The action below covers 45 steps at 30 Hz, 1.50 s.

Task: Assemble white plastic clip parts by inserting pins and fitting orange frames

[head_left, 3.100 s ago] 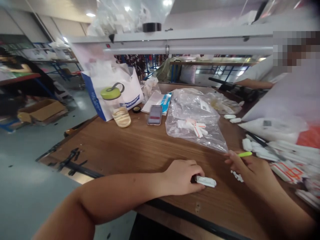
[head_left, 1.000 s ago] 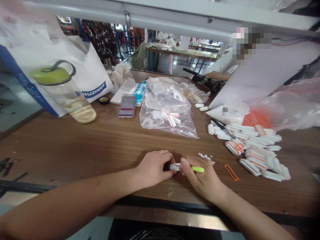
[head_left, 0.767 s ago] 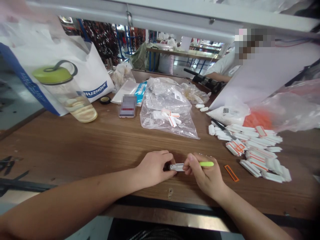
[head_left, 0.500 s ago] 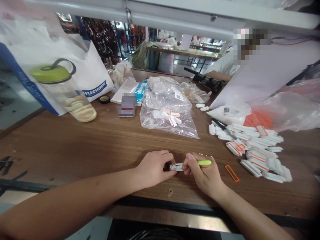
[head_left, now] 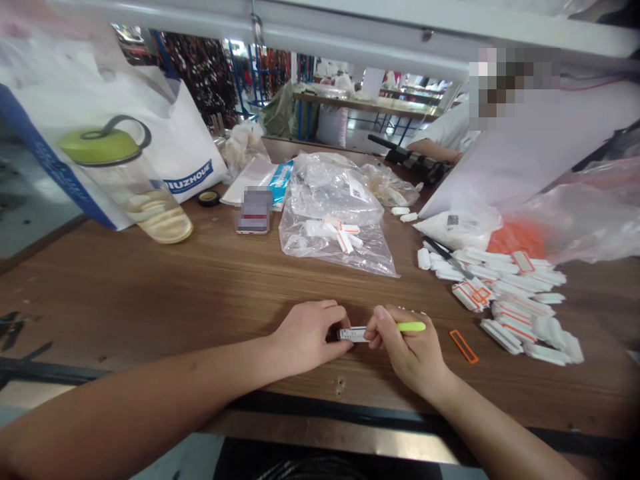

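Note:
My left hand (head_left: 305,340) is closed at the fingertips around the left end of a small white rectangular piece (head_left: 353,335) with dark markings, low over the wooden table. From the right, my right hand (head_left: 410,350) grips a slim tool with a lime-green handle (head_left: 413,327), its fingers over the piece's right end. The tool's working tip is hidden behind those fingers, so its kind does not show. A thin orange rectangular frame (head_left: 463,347) lies on the table just right of my right hand.
A pile of white rectangular pieces (head_left: 520,287), some with orange frames, spreads at the right, a dark slender tool (head_left: 445,255) across it. Clear plastic bags (head_left: 340,193), a phone (head_left: 254,212) and a green-lidded bottle (head_left: 150,207) stand farther back. A person's arm (head_left: 437,148) shows beyond.
The lime-green handle has shifted very slightly to the right with my right hand. My left hand and the white piece stay in place.

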Each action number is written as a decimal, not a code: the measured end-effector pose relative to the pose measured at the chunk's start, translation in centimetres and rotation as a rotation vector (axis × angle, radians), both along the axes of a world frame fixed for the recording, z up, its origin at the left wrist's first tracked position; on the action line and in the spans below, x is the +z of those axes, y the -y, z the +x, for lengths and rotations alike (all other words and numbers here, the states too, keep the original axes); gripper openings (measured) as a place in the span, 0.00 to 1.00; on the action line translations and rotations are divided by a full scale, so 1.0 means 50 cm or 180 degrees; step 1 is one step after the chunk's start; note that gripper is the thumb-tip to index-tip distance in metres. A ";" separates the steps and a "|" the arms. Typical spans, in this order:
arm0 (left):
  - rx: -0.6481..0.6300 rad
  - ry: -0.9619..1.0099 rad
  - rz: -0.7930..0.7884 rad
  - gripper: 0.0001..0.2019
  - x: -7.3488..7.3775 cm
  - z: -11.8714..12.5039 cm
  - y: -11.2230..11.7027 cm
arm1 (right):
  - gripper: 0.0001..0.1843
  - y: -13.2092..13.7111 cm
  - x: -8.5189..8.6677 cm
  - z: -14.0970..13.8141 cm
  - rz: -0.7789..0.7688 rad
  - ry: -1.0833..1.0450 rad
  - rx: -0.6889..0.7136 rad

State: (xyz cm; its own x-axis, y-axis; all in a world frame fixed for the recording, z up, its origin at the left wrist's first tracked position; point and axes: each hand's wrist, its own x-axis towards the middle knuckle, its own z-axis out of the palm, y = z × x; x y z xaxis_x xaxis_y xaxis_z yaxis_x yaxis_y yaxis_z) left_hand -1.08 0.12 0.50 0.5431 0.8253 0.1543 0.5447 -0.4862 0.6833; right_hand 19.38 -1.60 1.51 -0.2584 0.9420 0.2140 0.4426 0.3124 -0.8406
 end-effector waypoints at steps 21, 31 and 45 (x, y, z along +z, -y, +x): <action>0.0020 -0.0036 -0.0047 0.07 0.005 0.000 0.001 | 0.23 0.003 0.007 -0.010 -0.0055 -0.0134 0.0072; -0.0008 -0.0020 -0.0025 0.07 0.001 -0.001 0.000 | 0.23 0.003 0.008 -0.015 -0.0123 -0.0027 0.0011; 0.0009 0.0004 -0.0071 0.06 0.005 -0.001 0.000 | 0.23 0.006 0.008 -0.008 -0.0041 -0.0168 -0.0088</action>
State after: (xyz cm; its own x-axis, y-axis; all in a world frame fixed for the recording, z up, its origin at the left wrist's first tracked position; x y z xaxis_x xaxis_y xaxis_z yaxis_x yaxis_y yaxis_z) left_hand -1.11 0.10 0.76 0.5407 0.8301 0.1366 0.5452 -0.4694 0.6946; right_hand 18.97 -1.89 1.90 -0.2208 0.9514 0.2145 0.4057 0.2896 -0.8669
